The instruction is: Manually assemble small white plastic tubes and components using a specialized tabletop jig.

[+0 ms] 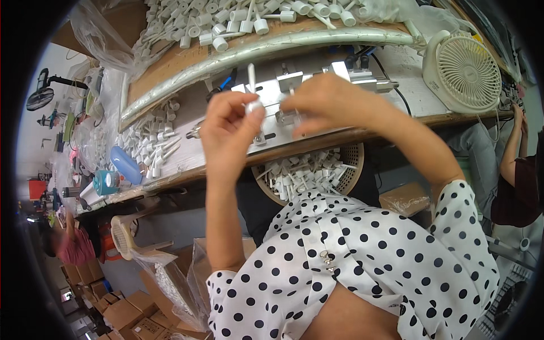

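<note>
A white plastic piece (253, 85) with a short cylindrical head and a thin straight stem is pinched between the thumb and fingers of the left hand (224, 122), stem upward, above the front edge of the table (190, 153). The right hand (328, 102) is blurred, its fingers bent over a silvery metal fixture (290, 81) near that same edge; whether it grasps anything cannot be told.

Just below the front edge, a round beige perforated plastic basket (358, 170) holds a jumble of similar white stemmed pieces (306, 170). Toward the table's left end lies a loose heap of white pieces (150, 136), with a smooth blue plastic object (126, 164) beside it. Along the rear edge, behind a rim wrapped in clear film (272, 41), spreads a much larger pile of white pieces (226, 20). A cream-coloured round desk fan (464, 73) stands toward the right end.

The handling looks to be mid-run: one piece is in hand and many lie around. Which lots are finished and which are waiting cannot be told, so the amount left stays unclear.
</note>
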{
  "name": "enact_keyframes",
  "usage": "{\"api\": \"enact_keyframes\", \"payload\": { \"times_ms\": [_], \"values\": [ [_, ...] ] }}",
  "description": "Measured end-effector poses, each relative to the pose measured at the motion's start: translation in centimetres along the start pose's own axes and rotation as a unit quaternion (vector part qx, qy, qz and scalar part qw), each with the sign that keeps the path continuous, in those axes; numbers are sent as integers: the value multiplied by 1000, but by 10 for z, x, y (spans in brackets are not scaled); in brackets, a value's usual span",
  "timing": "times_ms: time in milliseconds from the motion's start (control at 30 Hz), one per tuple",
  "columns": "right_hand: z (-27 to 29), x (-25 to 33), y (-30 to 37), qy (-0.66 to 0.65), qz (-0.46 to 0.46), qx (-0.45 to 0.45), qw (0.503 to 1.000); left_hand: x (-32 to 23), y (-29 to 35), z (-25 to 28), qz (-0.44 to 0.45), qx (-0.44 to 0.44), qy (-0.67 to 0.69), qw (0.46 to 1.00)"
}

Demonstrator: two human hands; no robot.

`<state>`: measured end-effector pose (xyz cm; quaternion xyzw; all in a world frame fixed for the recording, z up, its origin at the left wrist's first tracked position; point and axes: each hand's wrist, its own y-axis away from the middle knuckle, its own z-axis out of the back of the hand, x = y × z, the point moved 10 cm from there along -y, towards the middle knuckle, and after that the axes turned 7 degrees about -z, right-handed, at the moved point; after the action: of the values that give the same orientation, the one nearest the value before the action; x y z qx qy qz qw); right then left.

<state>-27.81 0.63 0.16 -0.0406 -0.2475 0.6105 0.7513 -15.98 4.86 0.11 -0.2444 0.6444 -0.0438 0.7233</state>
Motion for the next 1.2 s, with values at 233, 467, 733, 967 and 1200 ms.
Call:
{"api": "enact_keyframes", "payload": {
  "times_ms": [233, 467, 733, 967, 1200],
  "values": [
    [57, -72, -78, 262, -53, -138, 954, 6, 39, -53, -124, 21, -213, 969],
    [53, -93, -70, 217, -117, -50, 968, 13, 28, -87, -173, 103, -328, 923],
    [73, -58, 11, -79, -179, 1, 981, 17, 11, -89, -95, 210, -353, 907],
    [21, 13, 35, -52, -48, -110, 991, -13, -112, -62, -306, -7, -474, 826],
    [-9, 16, 15, 67, 19, -95, 993, 26, -161, -66, -183, 97, -609, 766]
  ]
}}
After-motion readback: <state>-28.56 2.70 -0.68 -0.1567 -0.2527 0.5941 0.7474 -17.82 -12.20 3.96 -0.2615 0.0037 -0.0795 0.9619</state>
